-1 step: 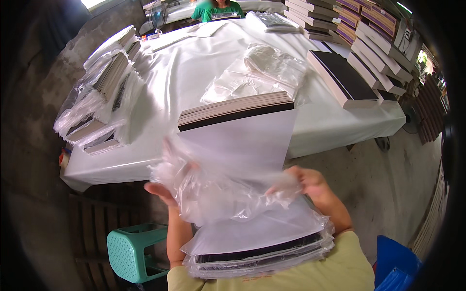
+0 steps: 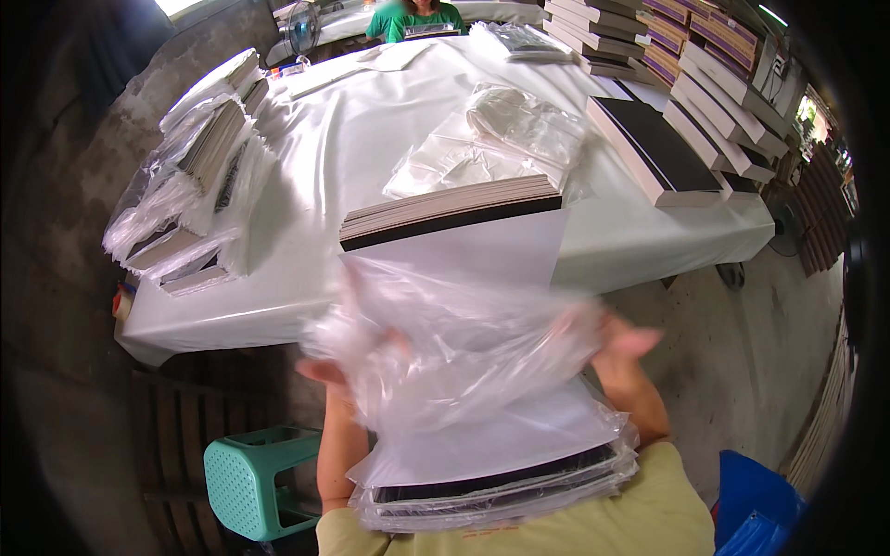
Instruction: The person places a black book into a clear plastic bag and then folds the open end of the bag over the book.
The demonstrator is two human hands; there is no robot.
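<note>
Both hands hold a clear plastic bag up over a stack of boards resting against the person's chest. The left hand is mostly hidden in the film, its grip unclear; the right hand pinches the bag's edge, fingers partly spread, before the white desk

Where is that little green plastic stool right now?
In the head view, the green stool stands on the floor at the lower left, beside the person's left forearm and just below the near edge of the white-covered table.
</note>
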